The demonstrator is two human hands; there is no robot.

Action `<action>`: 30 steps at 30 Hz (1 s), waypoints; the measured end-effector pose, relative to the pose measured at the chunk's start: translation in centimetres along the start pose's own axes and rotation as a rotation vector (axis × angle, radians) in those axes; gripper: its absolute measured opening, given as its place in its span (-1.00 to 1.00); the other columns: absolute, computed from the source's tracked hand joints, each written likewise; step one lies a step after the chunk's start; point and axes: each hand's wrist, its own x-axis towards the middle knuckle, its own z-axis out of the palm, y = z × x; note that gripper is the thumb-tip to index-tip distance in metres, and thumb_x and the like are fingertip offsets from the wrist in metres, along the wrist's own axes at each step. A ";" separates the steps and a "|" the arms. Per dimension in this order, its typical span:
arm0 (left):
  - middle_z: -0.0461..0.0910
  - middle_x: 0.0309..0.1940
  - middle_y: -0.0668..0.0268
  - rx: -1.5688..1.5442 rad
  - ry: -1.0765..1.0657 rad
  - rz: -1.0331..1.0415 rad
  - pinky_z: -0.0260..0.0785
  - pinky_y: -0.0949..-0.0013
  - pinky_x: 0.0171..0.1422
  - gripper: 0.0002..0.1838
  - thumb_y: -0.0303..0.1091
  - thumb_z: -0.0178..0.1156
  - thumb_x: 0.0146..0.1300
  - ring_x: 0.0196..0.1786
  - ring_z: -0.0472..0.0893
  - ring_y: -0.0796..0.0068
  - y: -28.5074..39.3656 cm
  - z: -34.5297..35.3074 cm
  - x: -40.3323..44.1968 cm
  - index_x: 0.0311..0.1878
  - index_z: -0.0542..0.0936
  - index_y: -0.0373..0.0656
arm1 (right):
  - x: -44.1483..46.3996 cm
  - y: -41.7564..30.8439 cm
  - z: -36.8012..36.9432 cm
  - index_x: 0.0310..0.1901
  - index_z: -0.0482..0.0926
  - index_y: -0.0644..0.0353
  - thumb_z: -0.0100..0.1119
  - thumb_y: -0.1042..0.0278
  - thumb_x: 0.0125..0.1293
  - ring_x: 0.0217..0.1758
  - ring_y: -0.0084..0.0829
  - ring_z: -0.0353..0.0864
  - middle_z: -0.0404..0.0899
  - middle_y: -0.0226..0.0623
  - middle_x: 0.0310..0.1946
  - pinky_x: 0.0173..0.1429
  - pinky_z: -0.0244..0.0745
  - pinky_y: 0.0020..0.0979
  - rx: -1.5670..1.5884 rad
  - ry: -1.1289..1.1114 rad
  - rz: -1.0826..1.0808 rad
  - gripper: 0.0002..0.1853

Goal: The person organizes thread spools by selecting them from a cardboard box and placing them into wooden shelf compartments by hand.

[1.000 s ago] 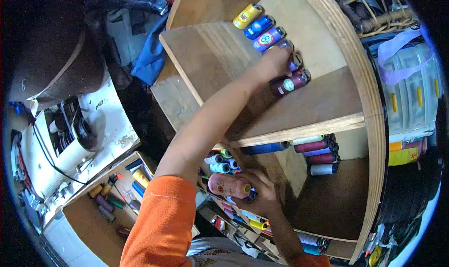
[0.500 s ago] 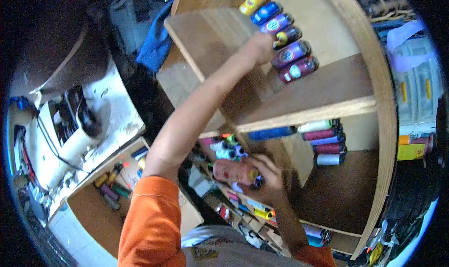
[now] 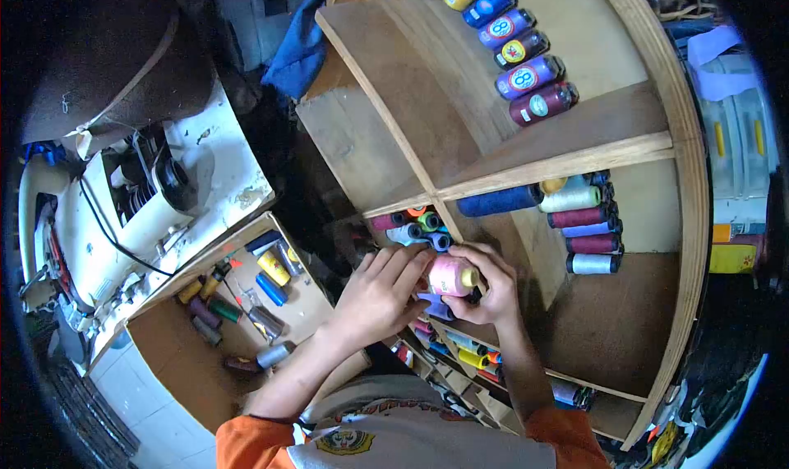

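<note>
A pink spool of thread (image 3: 448,275) with a pale yellow tip is held in front of the wooden shelf. My right hand (image 3: 491,290) is closed around its tip end, thumb below and fingers above. At the other end, my left hand (image 3: 382,292) has its fingers curled against the spool; its fingertips are partly hidden. Just behind the hands, several thread spools (image 3: 404,233) in light blue, green and maroon fill a small compartment. A dark blue spool (image 3: 500,202) lies in the neighbouring compartment.
On the upper shelf (image 3: 567,155) several spools stand in a row, ending with a maroon one (image 3: 544,105). More spools (image 3: 582,220) line the compartment below. At left, an open cardboard box (image 3: 177,341) holds loose spools beside a white sewing machine (image 3: 136,191).
My left hand has come down from the row of spools on the upper shelf to the pink spool. My right hand still holds that spool, now slightly higher and further right.
</note>
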 end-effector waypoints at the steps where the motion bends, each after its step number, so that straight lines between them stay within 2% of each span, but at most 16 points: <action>1: 0.49 -0.07 0.09 0.004 0.015 0.031 0.40 0.19 0.02 -0.37 -0.32 0.40 -0.19 -0.06 0.51 0.09 -0.2 0.1 0.1 0.03 0.45 -0.26 | 0.0 0.0 -0.1 0.02 0.53 0.26 0.40 0.29 -0.19 -0.02 -0.19 0.57 0.55 -0.10 -0.08 0.06 0.47 -0.31 0.005 0.002 0.004 -0.38; 3: 0.51 -0.12 0.11 0.014 0.044 0.089 0.41 0.21 -0.06 -0.38 -0.33 0.39 -0.23 -0.14 0.53 0.16 -0.8 0.3 0.3 0.00 0.45 -0.28 | -0.3 0.2 0.0 0.04 0.50 0.29 0.42 0.27 -0.18 -0.02 -0.20 0.57 0.55 -0.10 -0.08 0.06 0.47 -0.32 0.017 0.004 0.011 -0.35; 5: 0.53 -0.18 0.09 -0.025 0.094 0.085 0.42 0.19 -0.09 -0.36 -0.39 0.41 -0.29 -0.17 0.54 0.14 -1.6 -1.4 1.0 -0.01 0.47 -0.29 | -1.2 0.1 0.7 0.16 0.36 0.43 0.48 0.17 -0.15 -0.06 -0.28 0.56 0.54 -0.08 -0.07 0.00 0.49 -0.35 0.469 0.081 0.247 -0.17; 8: 0.56 -0.16 0.07 -0.062 0.466 0.066 0.45 0.27 -0.05 -0.38 -0.41 0.46 -0.27 -0.14 0.58 0.12 -2.5 -6.1 5.8 -0.03 0.49 -0.29 | -0.6 1.3 0.5 0.18 0.35 0.39 0.44 0.25 -0.10 -0.16 -0.35 0.59 0.57 -0.08 -0.13 -0.08 0.51 -0.38 0.359 0.006 0.036 -0.22; 9: 0.59 -0.08 0.18 -0.050 0.520 -0.019 0.37 0.31 0.16 -0.39 -0.38 0.45 -0.13 0.02 0.57 0.36 -2.2 -7.6 8.6 0.06 0.47 -0.26 | -0.7 1.3 0.6 0.18 0.33 0.43 0.43 0.24 -0.08 -0.14 -0.34 0.57 0.56 -0.08 -0.15 -0.06 0.49 -0.38 0.336 -0.015 0.054 -0.22; 10: 0.60 -0.09 0.14 -0.057 0.526 0.035 0.39 0.33 0.14 -0.37 -0.35 0.45 -0.12 -0.01 0.59 0.37 -2.8 -8.7 11.9 0.08 0.46 -0.28 | -0.9 1.2 0.6 0.18 0.32 0.46 0.41 0.23 -0.06 -0.11 -0.34 0.56 0.56 -0.07 -0.17 -0.03 0.47 -0.38 0.310 -0.036 0.073 -0.22; 11: 0.62 -0.23 0.05 -0.069 0.594 0.128 0.47 0.30 -0.07 -0.40 -0.26 0.46 -0.13 -0.15 0.64 0.19 -3.5 -8.8 15.6 0.01 0.49 -0.28 | -0.9 1.3 0.5 0.18 0.30 0.49 0.40 0.22 -0.04 -0.09 -0.34 0.55 0.56 -0.07 -0.18 -0.01 0.45 -0.37 0.281 -0.056 0.090 -0.22; 12: 0.62 -0.24 0.03 -0.168 0.517 0.129 0.48 0.28 -0.07 -0.40 -0.22 0.45 -0.13 -0.16 0.65 0.16 -4.4 -8.4 19.1 0.00 0.50 -0.26 | -0.5 0.6 0.2 0.18 0.34 0.39 0.38 0.34 -0.05 -0.12 -0.34 0.56 0.55 -0.12 -0.16 -0.02 0.46 -0.36 0.255 -0.062 0.089 -0.28; 13: 0.63 -0.27 0.03 -0.003 0.559 0.183 0.48 0.23 -0.07 -0.36 -0.17 0.46 -0.16 -0.19 0.64 0.11 -6.3 -6.8 23.0 0.00 0.51 -0.27 | -0.3 0.0 -0.1 0.18 0.34 0.34 0.37 0.38 -0.08 -0.13 -0.34 0.56 0.55 -0.14 -0.16 -0.02 0.46 -0.35 0.193 -0.098 0.132 -0.28; 15: 0.63 -0.29 0.03 0.040 0.373 -0.003 0.48 0.19 -0.06 -0.41 -0.18 0.45 -0.19 -0.20 0.64 0.09 -6.7 -4.8 28.0 -0.06 0.55 -0.26 | -0.4 -0.8 -0.5 0.19 0.36 0.24 0.37 0.46 -0.12 -0.14 -0.34 0.57 0.55 -0.17 -0.14 -0.03 0.47 -0.34 0.071 -0.163 0.222 -0.27; 16: 0.63 -0.32 0.03 -0.021 0.343 -0.071 0.49 0.16 -0.05 -0.53 -0.24 0.40 -0.15 -0.21 0.63 0.08 -6.6 -3.6 29.8 -0.14 0.56 -0.25 | -0.7 -0.1 -0.6 0.19 0.38 0.14 0.42 0.36 -0.05 -0.06 -0.14 0.60 0.57 -0.09 -0.09 0.05 0.48 -0.26 0.078 -0.153 0.201 -0.30; 17: 0.63 -0.34 0.02 -0.065 0.360 0.036 0.49 0.15 -0.07 -0.60 -0.25 0.36 -0.14 -0.22 0.63 0.05 -7.9 -2.0 31.7 -0.21 0.56 -0.25 | -0.6 0.0 -0.6 0.19 0.38 0.15 0.42 0.36 -0.05 -0.06 -0.15 0.60 0.57 -0.09 -0.09 0.05 0.48 -0.27 0.075 -0.149 0.192 -0.30; 19: 0.61 -0.31 -0.06 -0.055 0.244 -0.059 0.47 0.13 -0.05 -0.42 -0.10 0.43 -0.21 -0.18 0.63 0.03 -9.5 0.5 34.3 -0.12 0.56 -0.26 | -0.6 0.0 -0.5 0.18 0.38 0.16 0.43 0.37 -0.06 -0.06 -0.16 0.60 0.57 -0.10 -0.08 0.05 0.49 -0.27 0.072 -0.143 0.187 -0.30; 25: 0.61 -0.25 -0.03 -0.109 0.303 0.082 0.46 0.16 -0.02 -0.43 -0.12 0.41 -0.17 -0.15 0.61 0.02 -11.1 4.5 36.2 -0.08 0.55 -0.22 | -0.7 0.2 -0.4 0.14 0.42 0.19 0.43 0.37 -0.05 -0.08 -0.27 0.62 0.58 -0.15 -0.07 0.00 0.53 -0.29 0.069 -0.130 0.164 -0.35; 26: 0.60 -0.26 -0.04 -0.163 0.331 0.104 0.45 0.17 -0.03 -0.56 -0.23 0.32 -0.10 -0.13 0.61 0.04 -11.0 4.8 35.7 -0.17 0.54 -0.29 | -0.7 0.3 -0.4 0.13 0.42 0.20 0.43 0.36 -0.04 -0.08 -0.28 0.62 0.58 -0.15 -0.07 0.00 0.53 -0.30 0.079 -0.121 0.160 -0.36; 30: 0.62 -0.21 0.06 -0.171 0.129 0.019 0.43 0.23 0.01 -0.53 -0.19 0.32 -0.06 -0.10 0.61 0.13 -12.6 4.0 35.5 -0.05 0.54 -0.17 | -0.5 0.2 -0.3 0.11 0.44 0.20 0.39 0.40 -0.07 -0.10 -0.30 0.62 0.58 -0.18 -0.11 -0.01 0.52 -0.31 0.084 -0.100 0.149 -0.38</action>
